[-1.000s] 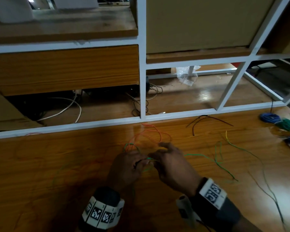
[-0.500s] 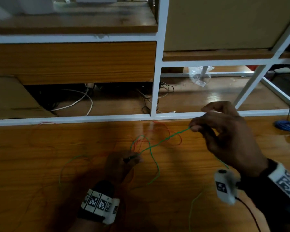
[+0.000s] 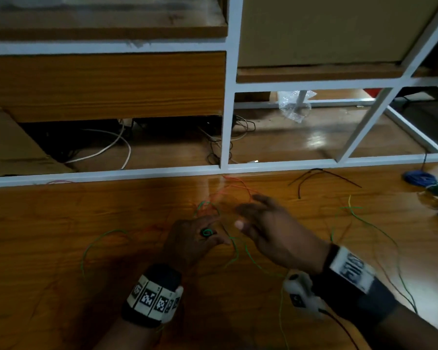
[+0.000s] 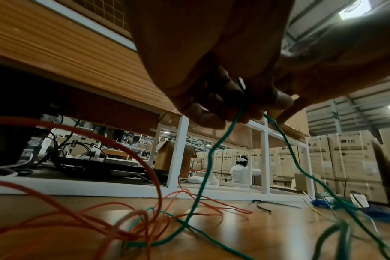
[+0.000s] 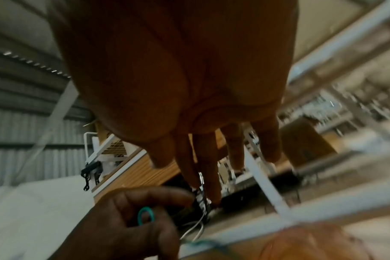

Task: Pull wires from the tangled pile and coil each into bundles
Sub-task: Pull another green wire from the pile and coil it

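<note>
1. Left hand point(image 3: 195, 238) is pinching a small starter loop of green wire point(image 3: 207, 232) low over the table point(image 3: 48, 223).
2. Orange wires point(image 3: 228, 190) are crossing the green tail; risking a snag.
3. Right hand point(image 3: 271, 231) is hovering just beside, fingers spread, gripping nothing; loop risking springing open.

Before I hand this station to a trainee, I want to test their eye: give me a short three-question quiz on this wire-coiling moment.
1. True or false: the left hand grips a small coil of green wire.
2. The right hand is: A) pinching wire, B) open, fingers spread, C) resting flat on the table.
3. What colour are the loose wires beyond both hands?

Key: 1 true; 2 B; 3 orange.
</note>
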The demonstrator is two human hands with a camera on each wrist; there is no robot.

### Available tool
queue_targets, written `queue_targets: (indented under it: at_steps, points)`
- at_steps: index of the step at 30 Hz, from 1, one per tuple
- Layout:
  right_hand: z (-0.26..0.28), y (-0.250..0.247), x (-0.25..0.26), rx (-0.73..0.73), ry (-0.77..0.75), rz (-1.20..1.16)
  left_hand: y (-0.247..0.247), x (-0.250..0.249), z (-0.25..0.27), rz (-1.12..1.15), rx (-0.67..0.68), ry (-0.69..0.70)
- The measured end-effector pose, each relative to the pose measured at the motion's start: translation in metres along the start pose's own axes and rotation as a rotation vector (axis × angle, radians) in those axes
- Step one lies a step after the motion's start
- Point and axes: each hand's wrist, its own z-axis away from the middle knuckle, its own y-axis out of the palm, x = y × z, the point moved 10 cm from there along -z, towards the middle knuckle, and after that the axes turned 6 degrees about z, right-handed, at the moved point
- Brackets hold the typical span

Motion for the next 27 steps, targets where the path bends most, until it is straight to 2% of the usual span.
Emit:
queue_targets:
  at_steps: [2,4,6,8,12,18,21,24,27]
  points:
    - [-0.015,0.023,0.011,0.109,-0.053,-0.211,0.0,-0.001,0.0,0.063,-0.017,-0.011]
    - [-0.021,0.038,0.009,0.187,-0.033,-0.375,-0.006,-0.004,0.002,0.094,-0.053,-0.004]
    - [-0.022,0.042,0.007,0.205,-0.031,-0.461,-0.008,-0.003,0.005,0.169,-0.059,-0.01]
    - [-0.022,0.043,0.006,0.201,-0.041,-0.483,-0.007,0.008,0.01,0.321,-0.033,-0.081]
    - [-0.025,0.033,-0.001,0.064,0.003,-0.469,0.007,0.016,0.016,0.542,0.082,-0.184]
    - [-0.021,0.011,-0.019,-0.218,0.081,-0.493,0.011,0.017,0.013,0.615,-0.041,-0.223]
    - [-0.014,-0.004,-0.028,-0.381,0.07,-0.42,0.021,0.02,0.014,0.693,0.089,-0.282]
    - [-0.009,-0.002,-0.031,-0.407,0.074,-0.246,0.018,0.018,0.012,0.681,0.161,-0.245]
    - [-0.007,0.008,-0.04,-0.335,0.072,-0.346,0.012,0.015,0.006,0.579,0.143,-0.167]
